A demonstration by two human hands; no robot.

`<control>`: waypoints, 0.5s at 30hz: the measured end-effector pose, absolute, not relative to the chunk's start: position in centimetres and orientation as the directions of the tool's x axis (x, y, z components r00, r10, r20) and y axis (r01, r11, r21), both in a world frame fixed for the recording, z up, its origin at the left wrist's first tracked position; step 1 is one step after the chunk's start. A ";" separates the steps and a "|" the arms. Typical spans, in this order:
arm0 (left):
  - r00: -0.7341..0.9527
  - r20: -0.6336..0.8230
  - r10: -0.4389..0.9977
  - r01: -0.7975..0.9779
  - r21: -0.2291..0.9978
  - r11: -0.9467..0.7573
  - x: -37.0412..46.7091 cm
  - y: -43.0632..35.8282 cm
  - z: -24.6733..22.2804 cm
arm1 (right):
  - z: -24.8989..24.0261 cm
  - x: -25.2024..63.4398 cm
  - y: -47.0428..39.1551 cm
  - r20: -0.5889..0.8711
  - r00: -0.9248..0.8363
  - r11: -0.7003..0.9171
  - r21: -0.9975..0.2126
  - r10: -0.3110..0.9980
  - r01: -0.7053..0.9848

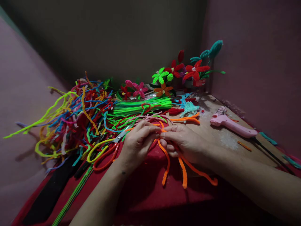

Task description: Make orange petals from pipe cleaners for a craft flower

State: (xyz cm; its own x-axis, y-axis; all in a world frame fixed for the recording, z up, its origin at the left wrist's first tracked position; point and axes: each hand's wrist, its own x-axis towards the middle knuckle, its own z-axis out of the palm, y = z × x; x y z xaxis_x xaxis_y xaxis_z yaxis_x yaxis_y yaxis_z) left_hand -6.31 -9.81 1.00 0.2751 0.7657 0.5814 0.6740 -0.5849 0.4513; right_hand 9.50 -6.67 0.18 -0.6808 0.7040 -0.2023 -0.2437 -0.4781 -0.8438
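Note:
Several orange pipe cleaners (166, 157) meet between my two hands, and their loose ends splay out toward me. My left hand (138, 139) pinches them near the crossing point, with its fingers bent. From the other side, my right hand (180, 138) grips the same bunch with thumb and fingers pressed together. The exact crossing is partly hidden by my fingertips. Left of my left hand lie scissors (103, 153) with one yellow and one red handle loop. Just beyond my hands, more orange pipe cleaners (185, 119) rest on the board.
A tangled heap of coloured pipe cleaners (77, 110) spreads at the left. Green pipe cleaners (143, 105) lie bundled behind my hands, before finished flowers (160, 76). A pink glue gun (232, 125) with a black cord rests on the brown board (209, 138) at right.

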 end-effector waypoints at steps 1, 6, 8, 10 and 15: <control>0.310 0.598 0.739 0.697 0.386 -0.604 -6.3 -9.8 0.9 | 0.2 9.5 -6.7 -0.211 -0.677 -0.482 -0.843 0.705 -0.240; 0.388 0.624 0.678 0.799 0.139 -0.585 -6.2 -10.0 0.4 | 0.5 9.5 -6.7 -0.213 -0.672 -0.471 -0.853 0.709 -0.227; 0.407 0.635 0.657 0.823 0.059 -0.566 -6.2 -10.0 0.1 | 0.4 9.5 -6.6 -0.196 -0.670 -0.450 -0.864 0.716 -0.227; 0.433 0.643 0.632 0.837 -0.027 -0.546 -6.3 -10.1 -0.3 | 0.1 9.4 -6.6 -0.179 -0.670 -0.428 -0.875 0.720 -0.226; 0.466 0.640 0.611 0.848 -0.127 -0.515 -6.2 -10.2 -0.8 | -0.2 9.4 -6.7 -0.161 -0.656 -0.402 -0.885 0.738 -0.236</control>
State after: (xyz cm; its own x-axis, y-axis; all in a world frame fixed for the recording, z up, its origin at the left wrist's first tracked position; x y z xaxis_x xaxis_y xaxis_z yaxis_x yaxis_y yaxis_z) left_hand -6.23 -10.18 -0.78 0.4664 0.6107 0.6400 0.8479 -0.5149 -0.1265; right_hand 9.39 -6.66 -0.15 -0.6558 0.7376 -0.1606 -0.2356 -0.4022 -0.8847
